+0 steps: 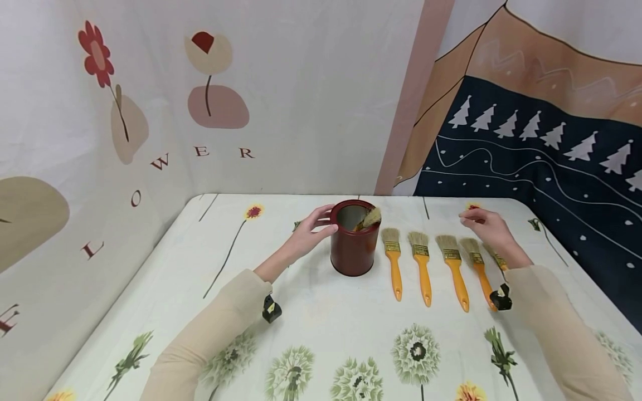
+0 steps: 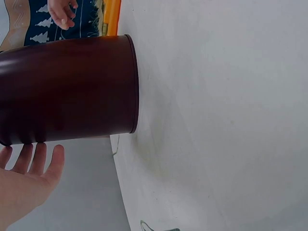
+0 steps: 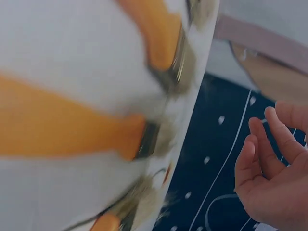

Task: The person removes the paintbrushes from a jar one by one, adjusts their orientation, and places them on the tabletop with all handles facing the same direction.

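A dark red can (image 1: 354,245) stands upright on the flowered tablecloth (image 1: 321,312), with one brush's bristles (image 1: 372,217) sticking out of its mouth. My left hand (image 1: 327,220) rests against the can's left side with thumb near the rim; in the left wrist view its fingers (image 2: 33,161) lie straight beside the can (image 2: 67,89). Right of the can lie several orange-handled paint brushes (image 1: 423,266) in a row, bristles away from me. My right hand (image 1: 470,220) hovers above the rightmost brushes (image 3: 72,130), fingers (image 3: 257,154) loosely curled and empty.
Printed fabric walls stand close behind the table and on both sides. The table's right edge (image 1: 577,262) runs just beyond my right hand. Small black clips (image 1: 271,309) sit at both sleeve cuffs.
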Demonstrator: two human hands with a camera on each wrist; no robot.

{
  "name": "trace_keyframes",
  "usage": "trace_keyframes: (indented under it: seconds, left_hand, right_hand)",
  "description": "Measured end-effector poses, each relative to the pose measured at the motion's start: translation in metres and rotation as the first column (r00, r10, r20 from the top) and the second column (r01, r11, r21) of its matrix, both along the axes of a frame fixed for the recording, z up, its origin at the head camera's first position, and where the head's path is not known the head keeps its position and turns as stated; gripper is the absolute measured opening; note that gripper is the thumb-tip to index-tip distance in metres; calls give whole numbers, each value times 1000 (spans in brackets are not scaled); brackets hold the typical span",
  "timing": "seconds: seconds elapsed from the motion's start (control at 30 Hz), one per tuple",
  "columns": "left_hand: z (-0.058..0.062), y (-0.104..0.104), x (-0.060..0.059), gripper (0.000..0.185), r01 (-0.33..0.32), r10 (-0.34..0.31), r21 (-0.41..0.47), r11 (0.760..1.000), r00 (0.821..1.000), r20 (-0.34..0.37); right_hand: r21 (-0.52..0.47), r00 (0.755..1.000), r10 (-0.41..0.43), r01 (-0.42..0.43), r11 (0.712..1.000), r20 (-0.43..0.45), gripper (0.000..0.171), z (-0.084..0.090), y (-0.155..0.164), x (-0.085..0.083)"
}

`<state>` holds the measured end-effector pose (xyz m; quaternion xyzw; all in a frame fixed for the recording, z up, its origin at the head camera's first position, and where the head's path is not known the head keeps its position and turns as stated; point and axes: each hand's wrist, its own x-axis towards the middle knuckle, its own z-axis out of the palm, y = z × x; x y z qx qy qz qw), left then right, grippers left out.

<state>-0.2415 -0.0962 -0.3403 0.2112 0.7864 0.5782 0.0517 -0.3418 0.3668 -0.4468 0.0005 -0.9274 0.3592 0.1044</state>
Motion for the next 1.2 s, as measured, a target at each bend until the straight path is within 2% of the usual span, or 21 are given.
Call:
trace_keyframes:
  seconds: [0.2,0.33,0.37,0.43,0.53,0.57,0.6,0.67,0.77,0.9,0.97,1.2]
  left_hand:
    - [1,0,0,54,5,-5,4,1000,1000,-5]
    - [1,0,0,54,5,-5,1,1000,1000,-6]
    - [1,0,0,54,4,-4,1,1000,1000,-6]
    - [1,0,0,54,2,-2,0,1000,1000,-6]
    - [1,0,0,54,-2,2,-2,1000,1000,-5]
    - [1,0,0,54,-3,3,-3,1000,1000,-5]
    - [1,0,0,54,-4,4,-3,1000,1000,-6]
    - [1,0,0,54,-5,5,-4,1000,1000,-7]
    - [1,0,0,54,1,-1,1,1000,1000,-9]
    - [1,0,0,54,6,-6,5,1000,1000,-10]
    - [1,0,0,54,5,-5,5,1000,1000,-10]
    - [1,0,0,53,1,-1,3,1000,1000,-9]
  right_hand:
    - [-65,996,83,-81,995,29,43,-1,-21,-5]
    - [-50,988,154,-153,987,3,39,1,-33,-4]
    - [-80,980,201,-201,976,-2,36,13,-41,4]
    - [-83,971,240,-240,967,-15,36,19,-50,9]
    - [-129,959,284,-280,951,11,37,28,-64,17]
    - [-151,954,299,-292,944,28,38,39,-73,25]
    - [-131,957,288,-281,951,34,42,39,-77,25]
    - [-158,946,321,-310,937,45,42,60,-93,42]
    - [-212,919,394,-382,900,14,36,84,-112,61]
    - [-234,906,423,-410,882,6,33,94,-127,69]
    - [-213,912,409,-394,894,30,36,106,-140,78]
    - [-268,905,422,-395,879,48,35,108,-159,80]
